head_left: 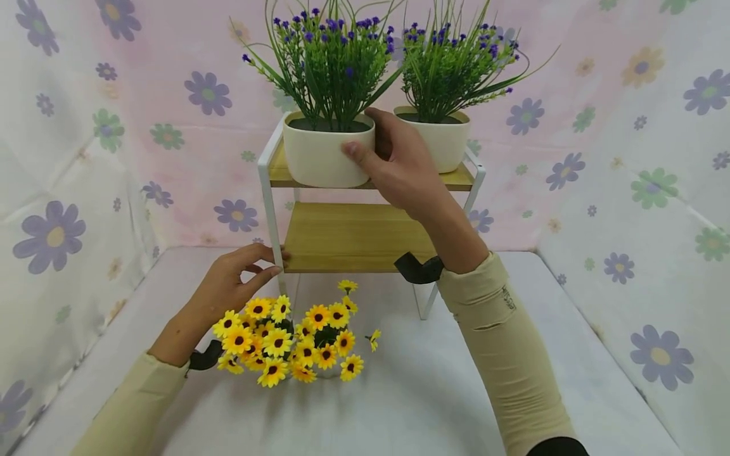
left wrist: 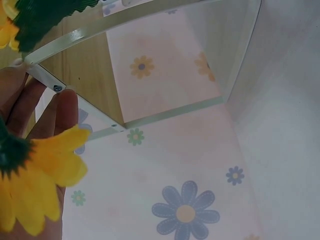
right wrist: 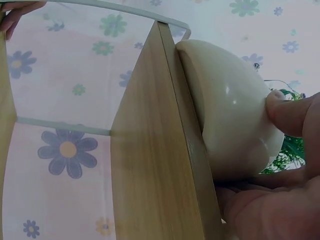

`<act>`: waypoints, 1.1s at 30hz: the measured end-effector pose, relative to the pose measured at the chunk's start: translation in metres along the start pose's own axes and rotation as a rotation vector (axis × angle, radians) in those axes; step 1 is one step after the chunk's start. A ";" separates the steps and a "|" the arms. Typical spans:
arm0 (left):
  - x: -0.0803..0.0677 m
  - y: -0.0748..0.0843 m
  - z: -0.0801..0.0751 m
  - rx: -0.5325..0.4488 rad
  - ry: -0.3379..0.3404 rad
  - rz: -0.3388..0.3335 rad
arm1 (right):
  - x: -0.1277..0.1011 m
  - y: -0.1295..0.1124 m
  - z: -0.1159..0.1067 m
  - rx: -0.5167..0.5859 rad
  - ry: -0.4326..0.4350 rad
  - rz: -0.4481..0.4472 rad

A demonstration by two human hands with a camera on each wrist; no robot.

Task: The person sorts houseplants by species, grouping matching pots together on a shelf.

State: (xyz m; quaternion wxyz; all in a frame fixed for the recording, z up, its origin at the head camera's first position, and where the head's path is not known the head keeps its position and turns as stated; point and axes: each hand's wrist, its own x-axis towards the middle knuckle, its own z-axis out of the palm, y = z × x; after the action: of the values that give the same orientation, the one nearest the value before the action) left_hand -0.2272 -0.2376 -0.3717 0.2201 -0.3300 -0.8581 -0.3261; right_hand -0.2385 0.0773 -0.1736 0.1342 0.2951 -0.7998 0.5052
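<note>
Cream pot (head_left: 327,161), purple flowers (head_left: 349,73) in it: left front of the shelf (head_left: 353,234), at its upper board (head_left: 278,171). Right hand (head_left: 402,158): partly closed, gripping the pot's right side, thumb in front. Left hand (head_left: 228,282): nearly closed, pinching the shelf's left leg (head_left: 270,209). Second pot (head_left: 441,142), similar: shelf's upper right. Yellow flowers (head_left: 277,342), two bunches: before the shelf. Flowered cloth (head_left: 199,164): behind the shelf.

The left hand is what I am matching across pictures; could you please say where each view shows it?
Head: left hand, left of centre, touching the white frame.
Left wrist: left hand, left edge.
Right wrist: left hand, top-left corner, partly cut off.
Shared landmark: that white frame.
</note>
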 end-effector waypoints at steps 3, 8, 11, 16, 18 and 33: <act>0.000 0.001 0.000 0.002 0.000 0.000 | 0.004 0.000 0.003 -0.007 0.011 0.002; 0.000 0.002 -0.001 0.010 0.001 -0.001 | 0.014 -0.001 0.007 -0.052 0.031 0.028; -0.001 0.002 -0.001 0.009 0.004 -0.004 | 0.021 -0.003 0.010 -0.111 0.036 0.071; 0.000 0.003 -0.001 0.009 0.001 -0.014 | 0.029 -0.004 0.013 -0.171 0.046 0.113; -0.001 0.004 -0.001 0.018 0.002 -0.018 | 0.031 -0.004 0.015 -0.152 0.051 0.111; 0.001 0.003 0.000 -0.002 0.002 -0.005 | 0.035 0.001 0.017 -0.068 -0.022 0.198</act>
State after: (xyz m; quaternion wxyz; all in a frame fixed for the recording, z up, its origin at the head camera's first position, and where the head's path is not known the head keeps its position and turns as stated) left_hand -0.2256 -0.2360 -0.3700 0.2201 -0.3277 -0.8583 -0.3277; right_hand -0.2651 0.0507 -0.1639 0.0849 0.2152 -0.8432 0.4853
